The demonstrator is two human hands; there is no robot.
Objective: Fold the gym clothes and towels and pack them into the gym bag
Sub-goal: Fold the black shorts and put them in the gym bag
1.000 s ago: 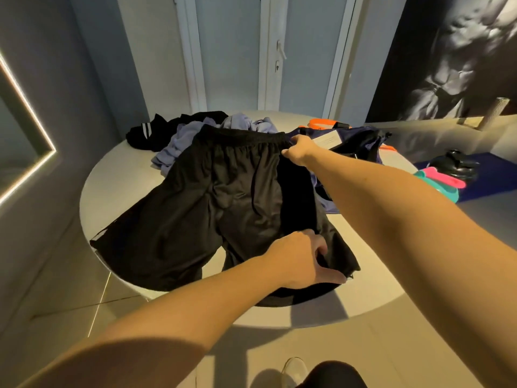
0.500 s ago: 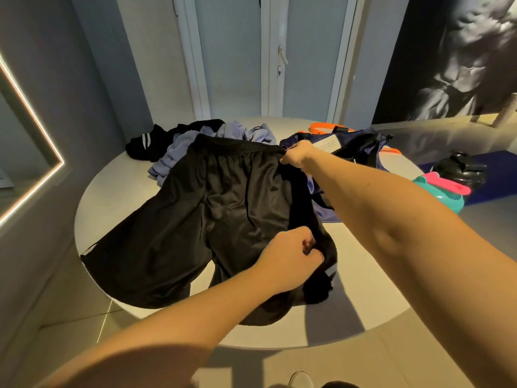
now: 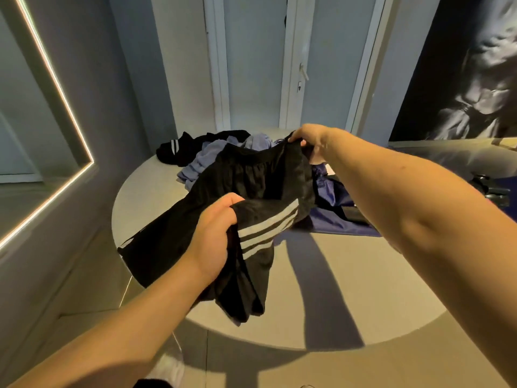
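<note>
Black shorts with three white stripes [image 3: 251,191] hang partly lifted over the round white table [image 3: 349,289]. My left hand [image 3: 215,233] grips the striped leg hem, folded over toward the middle. My right hand [image 3: 307,138] pinches the waistband's right end, raised above the table. The shorts' left leg still rests on the table, hanging over its left edge. Behind them lie a lavender garment [image 3: 204,161] and a black garment with white stripes [image 3: 181,148]. The dark blue gym bag [image 3: 335,217] lies at the right under my right forearm, mostly hidden.
A white door with a handle [image 3: 302,74] stands behind the table. A lit mirror frame [image 3: 56,88] lines the left wall. A dark object [image 3: 492,189] sits on the floor at the right. My shoe [image 3: 167,368] shows below the table's edge.
Both hands have lifted the shorts. My left hand brought the right leg up and over, exposing the white stripes. My right hand raised the waistband higher. The view tilted upward.
</note>
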